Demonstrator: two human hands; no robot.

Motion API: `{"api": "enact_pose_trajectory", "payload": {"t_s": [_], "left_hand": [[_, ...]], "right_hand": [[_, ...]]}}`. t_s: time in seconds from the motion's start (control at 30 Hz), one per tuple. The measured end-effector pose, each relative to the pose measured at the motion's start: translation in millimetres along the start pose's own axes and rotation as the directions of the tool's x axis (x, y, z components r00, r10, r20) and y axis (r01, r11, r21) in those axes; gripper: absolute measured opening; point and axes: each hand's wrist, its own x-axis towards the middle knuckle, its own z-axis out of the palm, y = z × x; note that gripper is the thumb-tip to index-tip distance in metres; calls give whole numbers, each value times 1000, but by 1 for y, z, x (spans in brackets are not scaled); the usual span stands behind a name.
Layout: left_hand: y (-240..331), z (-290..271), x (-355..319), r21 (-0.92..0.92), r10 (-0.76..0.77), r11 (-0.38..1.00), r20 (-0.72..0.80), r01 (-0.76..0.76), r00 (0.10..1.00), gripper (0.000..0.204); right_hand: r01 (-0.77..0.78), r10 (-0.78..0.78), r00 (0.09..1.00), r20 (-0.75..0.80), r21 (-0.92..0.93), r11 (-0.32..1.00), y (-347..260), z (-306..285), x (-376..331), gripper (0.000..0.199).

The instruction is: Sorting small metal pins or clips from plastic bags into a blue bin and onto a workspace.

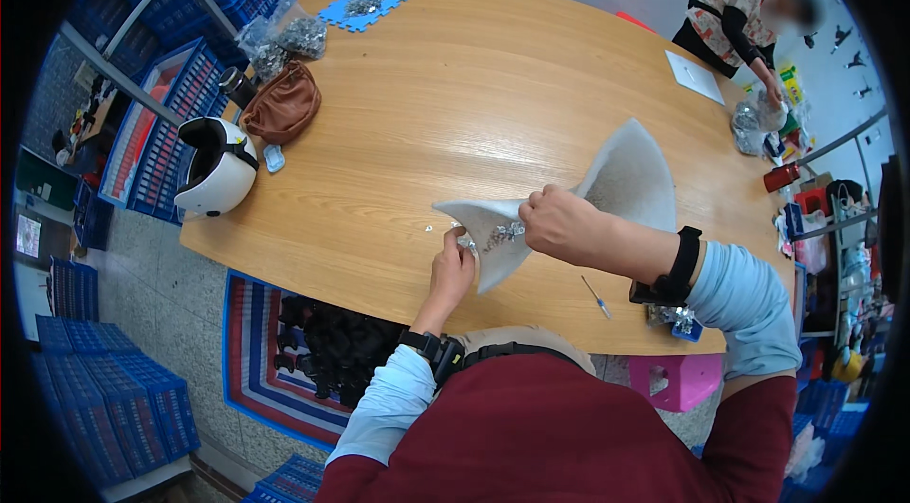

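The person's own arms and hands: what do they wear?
Both hands, left hand and right hand, are bare. Each forearm has a light blue sleeve and a black strapped wrist device. A dark red vest covers the upper body.

Curled white felt sheet (626, 182), small metal parts (502, 235)
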Motion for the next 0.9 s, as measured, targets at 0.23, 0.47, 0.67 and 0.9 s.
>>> {"api": "enact_pose_trajectory", "payload": {"t_s": [0.23,0.47,0.67,0.9], "left_hand": [[-3,0,-1,2,16,1000,-21,-16,1000,29],[0,-2,-1,-17,-42,999,-5,42,999,31],[-2,-1,-1,-28,-19,999,-9,19,1000,32],[-5,4,1,-60,-17,998,-1,17,1000,32]], "right_hand": [[-16,13,997,79,39,999,-2,-10,8,10],[-7,9,992,123,-22,1000,-6,-14,14,11],[1,8,991,136,-68,998,-12,-17,13,11],[23,-3,990,140,-141,990,-12,-23,20,10]]}}
